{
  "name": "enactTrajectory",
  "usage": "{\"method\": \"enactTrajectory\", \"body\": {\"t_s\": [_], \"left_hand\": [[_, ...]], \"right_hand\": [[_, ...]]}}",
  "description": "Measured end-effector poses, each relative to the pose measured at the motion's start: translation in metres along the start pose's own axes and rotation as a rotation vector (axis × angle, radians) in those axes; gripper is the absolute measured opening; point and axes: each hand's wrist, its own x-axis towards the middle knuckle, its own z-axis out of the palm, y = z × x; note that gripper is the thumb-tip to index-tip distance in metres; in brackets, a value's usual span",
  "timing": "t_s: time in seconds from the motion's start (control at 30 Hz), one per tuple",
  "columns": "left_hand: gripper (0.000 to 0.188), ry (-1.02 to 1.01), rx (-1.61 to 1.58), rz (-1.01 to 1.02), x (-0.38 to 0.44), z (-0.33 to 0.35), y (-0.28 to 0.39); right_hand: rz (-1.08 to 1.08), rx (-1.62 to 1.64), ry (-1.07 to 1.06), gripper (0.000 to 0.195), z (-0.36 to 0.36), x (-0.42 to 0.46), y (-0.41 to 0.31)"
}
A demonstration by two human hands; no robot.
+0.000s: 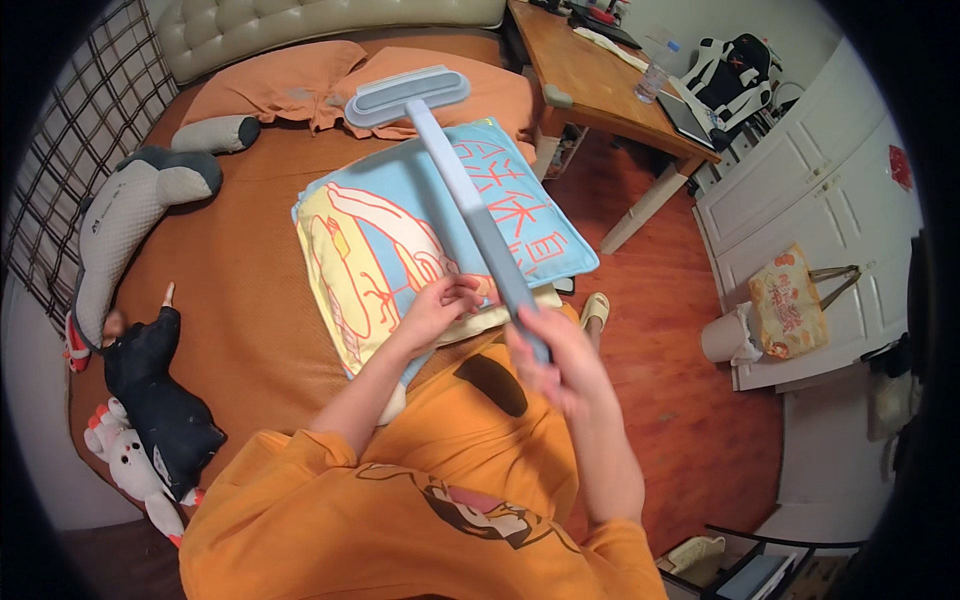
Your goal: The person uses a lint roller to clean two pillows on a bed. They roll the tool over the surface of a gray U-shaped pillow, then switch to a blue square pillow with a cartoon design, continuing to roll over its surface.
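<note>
My right hand grips the grey handle of a long-handled cleaning brush. Its wide, flat head points away from me, raised over the bed near the pillows. Below the handle lies a blue and yellow cushion with a cartoon print and red writing, close to the bed's near edge. My left hand is over the cushion's near part, left of the handle, its fingers loosely curled and nothing visible between them. Whether it touches the fabric is hard to tell. Under the cushion's near side, a pale cloth-like edge shows.
Orange pillows rest by the headboard. Plush toys and a long grey bolster line the bed's left side. A wooden desk stands at right, with a bottle. A bin and printed bag are by white cabinets.
</note>
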Motion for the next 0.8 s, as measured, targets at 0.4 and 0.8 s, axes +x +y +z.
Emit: {"method": "enactTrajectory", "body": {"t_s": [0.4, 0.8], "left_hand": [[0.036, 0.005, 0.190, 0.197, 0.013, -0.004, -0.064], [0.030, 0.378, 0.802, 0.755, -0.040, 0.026, -0.005]], "right_hand": [[0.102, 0.355, 0.155, 0.012, -0.032, 0.000, 0.062], [0.047, 0.295, 0.310, 0.043, -0.053, -0.092, 0.127]]}}
